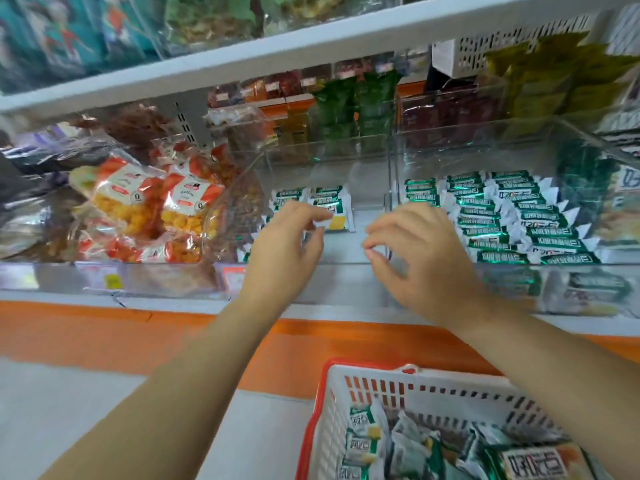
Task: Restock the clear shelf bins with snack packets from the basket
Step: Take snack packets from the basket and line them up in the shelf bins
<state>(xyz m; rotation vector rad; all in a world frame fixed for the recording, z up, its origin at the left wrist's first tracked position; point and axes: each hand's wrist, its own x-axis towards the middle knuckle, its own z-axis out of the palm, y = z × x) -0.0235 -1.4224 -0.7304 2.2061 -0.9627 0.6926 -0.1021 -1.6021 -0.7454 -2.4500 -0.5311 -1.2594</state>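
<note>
Hands hover empty over a clear shelf bin, snack packets just beyond the fingertips.

Nearest, a white slotted basket (pixel 374 403) with a red rim holds a heap of glossy green-and-white packets (pixel 363 441). Above it, the left hand (pixel 280 244) and right hand (pixel 422 251) each form a loose, half-open grip on nothing. Flat foil packets (pixel 329 206) lie just past the left fingers in the transparent bin (pixel 360 263); the neighbouring bin (pixel 502 216) is stacked full.

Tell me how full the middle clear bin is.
Mostly empty: the middle bin holds few green-white packets at left, with bare floor showing beside them.
</note>
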